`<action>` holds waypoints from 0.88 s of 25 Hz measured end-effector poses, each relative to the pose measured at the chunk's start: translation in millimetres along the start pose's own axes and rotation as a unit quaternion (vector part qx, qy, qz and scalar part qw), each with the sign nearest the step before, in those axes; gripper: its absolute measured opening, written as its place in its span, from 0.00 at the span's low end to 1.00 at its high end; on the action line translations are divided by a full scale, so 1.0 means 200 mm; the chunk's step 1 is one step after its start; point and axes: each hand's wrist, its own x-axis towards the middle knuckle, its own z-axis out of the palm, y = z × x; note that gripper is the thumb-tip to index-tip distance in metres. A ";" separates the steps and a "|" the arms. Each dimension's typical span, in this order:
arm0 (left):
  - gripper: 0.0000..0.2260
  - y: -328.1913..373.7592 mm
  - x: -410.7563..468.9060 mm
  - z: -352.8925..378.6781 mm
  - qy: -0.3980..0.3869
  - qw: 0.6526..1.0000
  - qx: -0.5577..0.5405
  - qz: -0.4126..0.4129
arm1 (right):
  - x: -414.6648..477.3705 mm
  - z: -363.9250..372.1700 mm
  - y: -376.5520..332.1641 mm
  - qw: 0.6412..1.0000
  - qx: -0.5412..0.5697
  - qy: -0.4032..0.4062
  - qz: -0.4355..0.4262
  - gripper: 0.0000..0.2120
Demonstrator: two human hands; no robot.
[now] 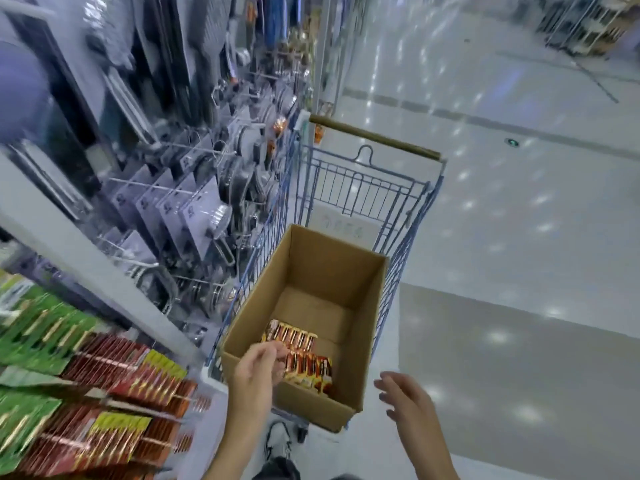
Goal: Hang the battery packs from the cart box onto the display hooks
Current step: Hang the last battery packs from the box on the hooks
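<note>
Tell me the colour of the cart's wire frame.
Blue; the cart's wire frame shows in the head view.

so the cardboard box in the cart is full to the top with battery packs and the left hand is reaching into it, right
Not quite. The head view shows the cardboard box nearly empty: only a few battery packs lie on its bottom at the near end. The rest holds: the box sits in the cart and the left hand is reaching into it.

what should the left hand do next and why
Probably dip the left hand a little further into the box and pinch a battery pack. Its curled fingers hover over the near rim, just above the packs on the box floor, and seem to hold nothing yet. The right hand is open outside the box.
</note>
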 end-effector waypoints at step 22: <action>0.04 -0.60 0.76 0.73 0.316 0.887 -0.075 -0.327 | 1.66 0.51 -0.51 0.883 -0.336 -0.327 0.006 0.05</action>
